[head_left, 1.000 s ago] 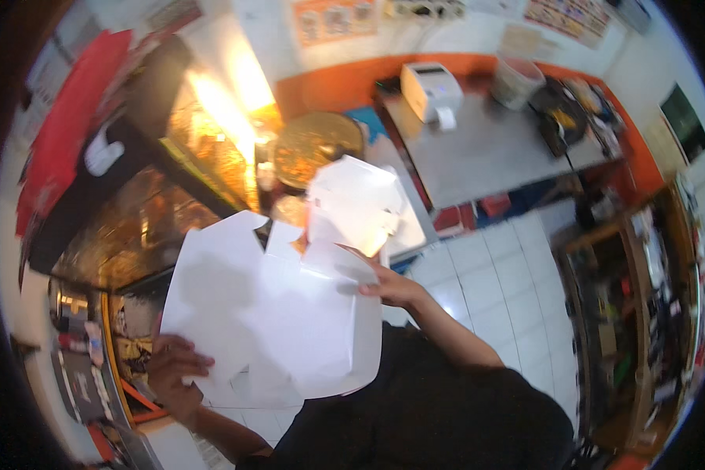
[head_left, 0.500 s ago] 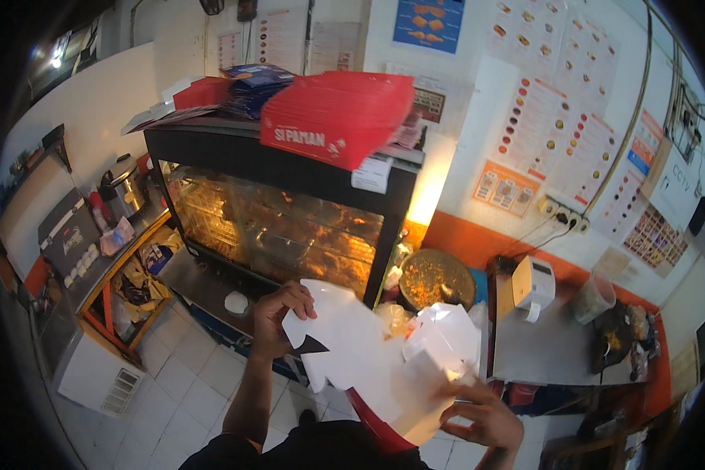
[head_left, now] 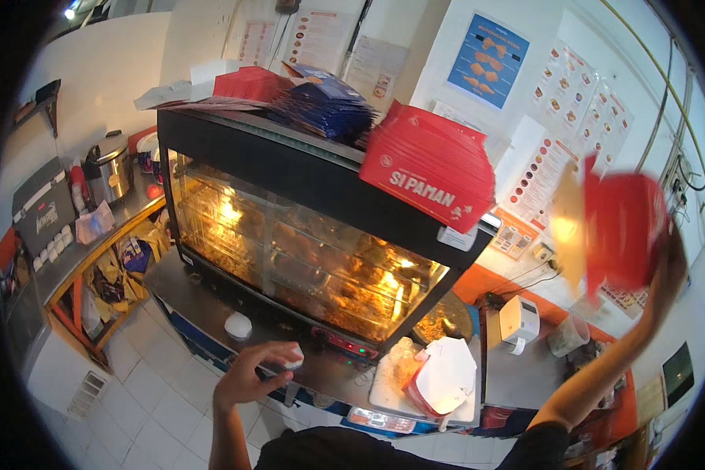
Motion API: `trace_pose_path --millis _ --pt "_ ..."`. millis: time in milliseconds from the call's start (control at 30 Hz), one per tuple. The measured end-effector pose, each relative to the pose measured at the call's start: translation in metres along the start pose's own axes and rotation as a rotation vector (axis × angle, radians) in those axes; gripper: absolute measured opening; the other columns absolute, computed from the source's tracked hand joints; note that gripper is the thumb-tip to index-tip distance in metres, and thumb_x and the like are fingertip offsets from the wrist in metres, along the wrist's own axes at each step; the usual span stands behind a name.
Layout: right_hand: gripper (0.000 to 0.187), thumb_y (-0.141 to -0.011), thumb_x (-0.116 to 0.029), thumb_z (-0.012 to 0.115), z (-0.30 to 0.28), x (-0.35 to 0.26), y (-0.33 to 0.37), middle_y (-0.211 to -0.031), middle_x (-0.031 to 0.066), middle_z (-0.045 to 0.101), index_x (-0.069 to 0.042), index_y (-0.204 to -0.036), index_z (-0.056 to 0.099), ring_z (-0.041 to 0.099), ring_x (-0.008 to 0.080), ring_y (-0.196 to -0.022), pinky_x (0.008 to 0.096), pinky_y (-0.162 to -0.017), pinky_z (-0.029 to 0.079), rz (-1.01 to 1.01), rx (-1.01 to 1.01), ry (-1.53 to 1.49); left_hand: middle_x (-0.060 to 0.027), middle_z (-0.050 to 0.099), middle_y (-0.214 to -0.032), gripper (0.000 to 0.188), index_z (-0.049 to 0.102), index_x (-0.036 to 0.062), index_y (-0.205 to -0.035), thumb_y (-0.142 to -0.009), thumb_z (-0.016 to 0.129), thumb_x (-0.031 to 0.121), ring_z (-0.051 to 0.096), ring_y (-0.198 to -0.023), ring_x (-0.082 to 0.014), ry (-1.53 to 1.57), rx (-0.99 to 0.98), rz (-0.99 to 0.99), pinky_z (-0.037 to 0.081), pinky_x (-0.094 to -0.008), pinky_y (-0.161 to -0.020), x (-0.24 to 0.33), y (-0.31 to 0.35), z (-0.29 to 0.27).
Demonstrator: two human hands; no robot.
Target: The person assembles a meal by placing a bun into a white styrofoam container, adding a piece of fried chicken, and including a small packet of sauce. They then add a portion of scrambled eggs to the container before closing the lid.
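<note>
Raised at the far right, my right hand [head_left: 667,254] grips a red food carton [head_left: 625,231], smeared by motion, with a pale flap facing left. At the counter's front edge my left hand [head_left: 251,374] has its thumb and fingers apart. A small white object [head_left: 292,356] shows at its fingertips; whether they touch it I cannot tell. Just beyond, a round white lump [head_left: 237,326] rests on the metal counter [head_left: 200,296]. An open red-and-white box [head_left: 444,377] sits on a pale board [head_left: 389,390] right of my left hand.
A lit glass warming cabinet [head_left: 305,258] with fried food stands ahead. Stacked red cartons [head_left: 431,164] and blue cartons [head_left: 321,102] lie on top. Behind the board is a round pan [head_left: 446,317] of food. Farther right stand a small white printer [head_left: 518,319] and a plastic tub [head_left: 568,335].
My right hand has swung up and right with the red carton, which both hands held low before. My left hand has let go of it and moved down and left. The view has shifted.
</note>
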State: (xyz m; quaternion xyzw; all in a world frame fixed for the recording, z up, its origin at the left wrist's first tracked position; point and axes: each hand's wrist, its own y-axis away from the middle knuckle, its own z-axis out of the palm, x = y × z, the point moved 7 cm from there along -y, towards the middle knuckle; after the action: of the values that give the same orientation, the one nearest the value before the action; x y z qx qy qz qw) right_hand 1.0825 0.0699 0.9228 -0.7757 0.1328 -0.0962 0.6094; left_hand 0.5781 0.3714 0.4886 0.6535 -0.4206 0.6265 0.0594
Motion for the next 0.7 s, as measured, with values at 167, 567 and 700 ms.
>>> trace_pose_path --millis 167,567,700 --pt "0.04 -0.1 -0.018 0.061 0.196 -0.099 -0.14 -0.115 0.0131 0.074 -0.002 -0.138 0.062 0.07 0.0211 -0.101 0.0336 -0.088 0.054 -0.229 -0.104 -0.253 -0.0145 0.073 -0.119 0.052 0.059 0.0041 -0.136 -0.089 0.077 0.013 0.071 -0.109 -0.023 0.028 0.115 -0.311 0.055 -0.0367 -0.096 -0.047 0.055 -0.04" --pt "0.037 -0.088 -0.012 0.062 0.452 -0.25 -0.065 -0.111 0.0108 0.075 0.004 -0.12 0.071 0.067 0.0163 -0.099 0.0313 -0.092 0.053 -0.346 -1.309 -0.338 -0.0151 0.074 -0.116 0.053 0.056 0.0025 -0.137 -0.088 0.075 0.01 0.072 -0.105 -0.0254 -0.028 0.3 -0.565 0.058 -0.039 -0.093 -0.111 0.144 -0.07" --pt "0.042 -0.103 -0.027 0.05 0.456 -0.223 -0.057 -0.114 0.0084 0.073 0.002 -0.124 0.069 0.065 0.017 -0.105 0.0344 -0.102 0.049 -0.151 -1.318 -0.685 -0.0145 0.073 -0.116 0.053 0.055 0.0026 -0.138 -0.089 0.074 0.008 0.071 -0.107 -0.0245 -0.067 0.233 -0.557 0.057 -0.0375 -0.094 -0.109 0.128 -0.071"
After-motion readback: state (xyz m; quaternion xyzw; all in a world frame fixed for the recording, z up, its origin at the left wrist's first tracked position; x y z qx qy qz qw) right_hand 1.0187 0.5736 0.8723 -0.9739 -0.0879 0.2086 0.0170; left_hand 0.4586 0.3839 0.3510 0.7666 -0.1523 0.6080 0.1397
